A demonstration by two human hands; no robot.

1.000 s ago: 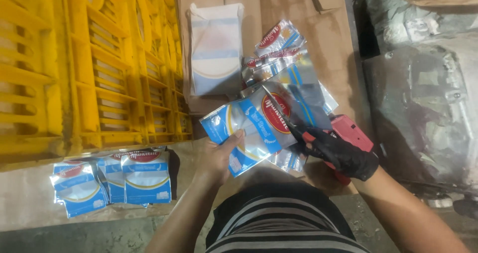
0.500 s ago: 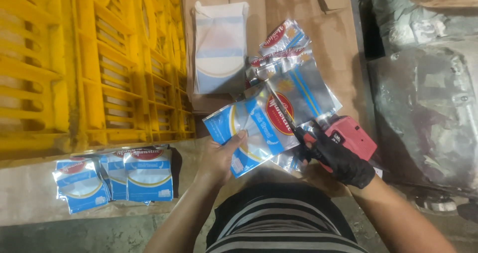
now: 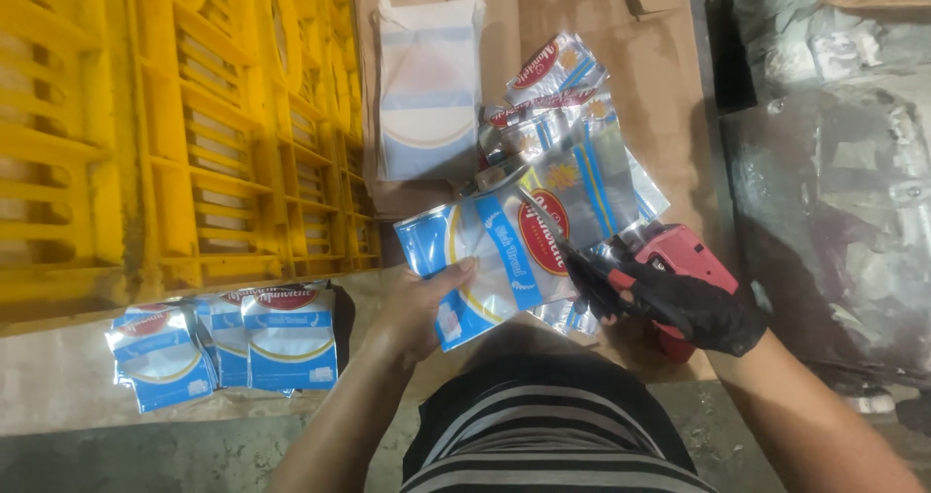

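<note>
Left hand (image 3: 419,299) has its grip pinched on a blue-and-white pouch (image 3: 475,265) over the cardboard's (image 3: 669,76) near edge, steadying it so the gloved right hand (image 3: 679,304), wrapped around a red tool (image 3: 684,255), can reach its seam.

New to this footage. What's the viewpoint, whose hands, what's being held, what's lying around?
There is no machine here: a person wears a camera on the head, so the single view looks down over their striped shirt at their own two hands. The bare left hand holds a blue and white pouch by its lower edge. The right hand, in a black glove, grips a red handheld tool beside the pouch. Beyond them, a loose pile of shiny pouches and a white bag lie on brown cardboard. A yellow plastic crate stands to the left, with a small row of blue pouches on the floor before it.
</note>
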